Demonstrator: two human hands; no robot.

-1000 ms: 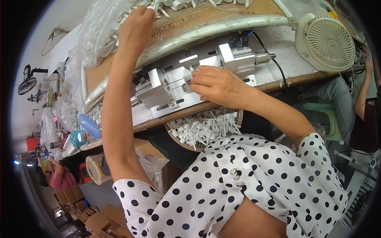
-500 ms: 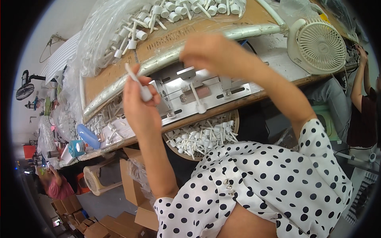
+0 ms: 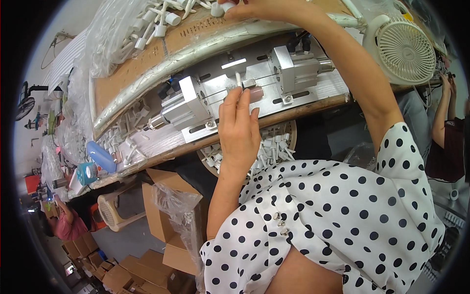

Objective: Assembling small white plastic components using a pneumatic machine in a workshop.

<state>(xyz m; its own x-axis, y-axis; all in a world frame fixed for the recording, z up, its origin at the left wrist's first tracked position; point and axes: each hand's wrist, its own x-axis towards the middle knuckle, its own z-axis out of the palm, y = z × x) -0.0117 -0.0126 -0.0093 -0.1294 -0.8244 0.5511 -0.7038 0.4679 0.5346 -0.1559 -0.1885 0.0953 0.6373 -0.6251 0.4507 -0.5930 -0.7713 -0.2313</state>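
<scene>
My left hand (image 3: pixel 239 125) is over the middle of a metal clamping fixture (image 3: pixel 196 100), its fingers closed round a white stemmed plastic part (image 3: pixel 238 79). Only the thin stem shows, pointing away from me; the cap end is under my fingers. A metal block on each side faces it, with thin rods reaching toward the middle. At the top edge my right hand (image 3: pixel 264 11) pinches a white plastic part (image 3: pixel 227 7) by the heap of similar parts (image 3: pixel 161 17). That hand is partly cut off by the picture's edge.
A round basket (image 3: pixel 293 132) of white parts sits below the bench edge. A wrapped tube rim (image 3: pixel 171 66) crosses behind the fixture. At right stands a white fan (image 3: pixel 404 54); at left lie a blue case (image 3: pixel 101 156) and an open cardboard box (image 3: pixel 171 220). Other people work at both sides.
My left hand has moved right and down onto the fixture, where a white part lay before. My right hand has gone from above the fixture up to the heap and grips a part.
</scene>
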